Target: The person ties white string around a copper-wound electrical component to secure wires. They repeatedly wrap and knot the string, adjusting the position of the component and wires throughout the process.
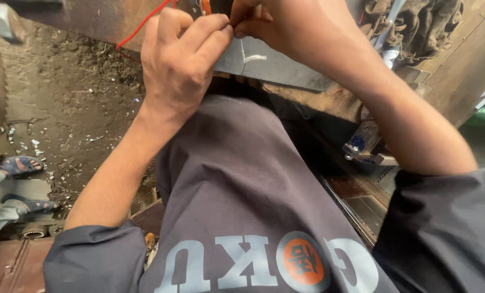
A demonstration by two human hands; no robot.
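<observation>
A grey metal strip (pixel 275 65) is seen lying across a rusty bench edge (pixel 318 100) at the top of the view, with a pale scribed mark drawn across it near its left end. The left hand (pixel 180 68) is curled, its fingertips pressed against the strip's near edge beside that mark, so the strip is pinched and steadied rather than lifted. The right hand (pixel 269 21) is closed above it, thumb and fingers brought together on something small at the strip's upper edge; what is pinched there cannot be told. A red wire (pixel 142 24) is seen running down behind the left hand.

The marking appears to be done already, since the line is on the metal. No cut, bend or hole is visible at the mark, so the work on the strip itself is judged to be left.

Dark rags (pixel 416 21) are heaped at upper right, and sandalled feet (pixel 20 165) of another person are seen on the dirt floor (pixel 74 103).
</observation>
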